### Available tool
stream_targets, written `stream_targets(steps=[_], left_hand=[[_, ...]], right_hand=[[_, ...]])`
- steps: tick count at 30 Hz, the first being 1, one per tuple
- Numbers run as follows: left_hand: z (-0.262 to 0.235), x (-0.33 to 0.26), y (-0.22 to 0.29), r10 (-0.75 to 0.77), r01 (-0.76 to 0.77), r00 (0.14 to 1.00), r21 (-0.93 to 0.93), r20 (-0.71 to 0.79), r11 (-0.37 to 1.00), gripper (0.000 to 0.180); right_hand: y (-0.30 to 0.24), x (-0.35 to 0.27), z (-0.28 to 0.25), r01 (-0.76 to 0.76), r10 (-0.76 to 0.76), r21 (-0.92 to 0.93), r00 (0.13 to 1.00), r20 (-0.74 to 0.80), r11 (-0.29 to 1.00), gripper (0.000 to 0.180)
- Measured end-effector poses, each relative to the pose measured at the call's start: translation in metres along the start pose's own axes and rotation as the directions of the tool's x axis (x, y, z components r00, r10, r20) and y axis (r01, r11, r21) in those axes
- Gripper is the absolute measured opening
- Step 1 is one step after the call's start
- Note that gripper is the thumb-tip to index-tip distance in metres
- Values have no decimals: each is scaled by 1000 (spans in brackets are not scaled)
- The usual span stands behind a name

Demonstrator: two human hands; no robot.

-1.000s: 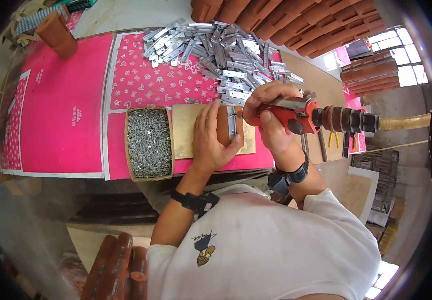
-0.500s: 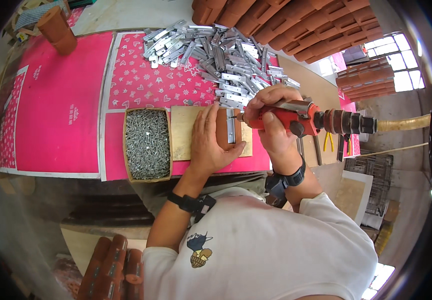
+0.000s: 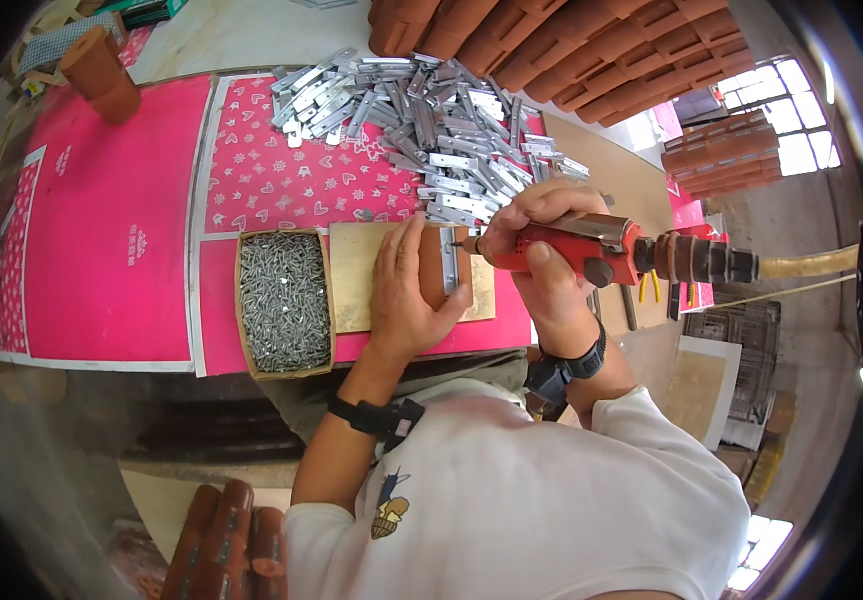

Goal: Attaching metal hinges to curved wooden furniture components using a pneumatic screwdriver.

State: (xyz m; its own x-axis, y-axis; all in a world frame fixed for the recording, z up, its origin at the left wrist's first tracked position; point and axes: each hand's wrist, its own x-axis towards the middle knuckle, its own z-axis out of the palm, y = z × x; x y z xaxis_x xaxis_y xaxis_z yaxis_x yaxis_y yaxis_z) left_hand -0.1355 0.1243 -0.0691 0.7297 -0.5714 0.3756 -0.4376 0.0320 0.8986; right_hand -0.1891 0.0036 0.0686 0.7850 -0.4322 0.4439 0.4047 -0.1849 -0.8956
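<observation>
My left hand grips a brown terracotta-coloured block, fingers along its left side and thumb across its near right. A thin silver metal strip lies on the block's right part. Wrapped in my right hand is a red power screwdriver, held level with its tip pointing left. That tip meets or almost meets the strip's upper part; any screw there is too small to make out. Under the block is a pale wooden board. Left of the board stands a cardboard box full of small screws.
Beyond my hands spreads a heap of silver metal strips on the pink table covering. Terracotta-coloured pieces are stacked at the far right. A similar cylinder stands far left. From the screwdriver a hose runs right.
The view has shifted slightly, so the table things appear a little further left. Both hands keep their holds on the block and the screwdriver, whose tip stays at the strip.
</observation>
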Motion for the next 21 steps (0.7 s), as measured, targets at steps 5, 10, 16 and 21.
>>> stream_targets(steps=[5,10,16,21], left_hand=[[-7,6,7,37,-37,999,4,-32,999,69],[-16,20,34,-98,95,995,204,4,974,39],[-20,34,47,-36,19,999,367,40,930,20],[-21,40,50,87,-124,991,447,102,886,16]], right_hand=[[-4,-2,-4,5,-5,12,1000,26,1000,30],[-2,-1,-12,-2,5,41,998,-60,999,29],[3,-3,-20,32,-25,114,998,-60,993,37],[-1,-5,-30,103,-104,79,994,14,992,40]])
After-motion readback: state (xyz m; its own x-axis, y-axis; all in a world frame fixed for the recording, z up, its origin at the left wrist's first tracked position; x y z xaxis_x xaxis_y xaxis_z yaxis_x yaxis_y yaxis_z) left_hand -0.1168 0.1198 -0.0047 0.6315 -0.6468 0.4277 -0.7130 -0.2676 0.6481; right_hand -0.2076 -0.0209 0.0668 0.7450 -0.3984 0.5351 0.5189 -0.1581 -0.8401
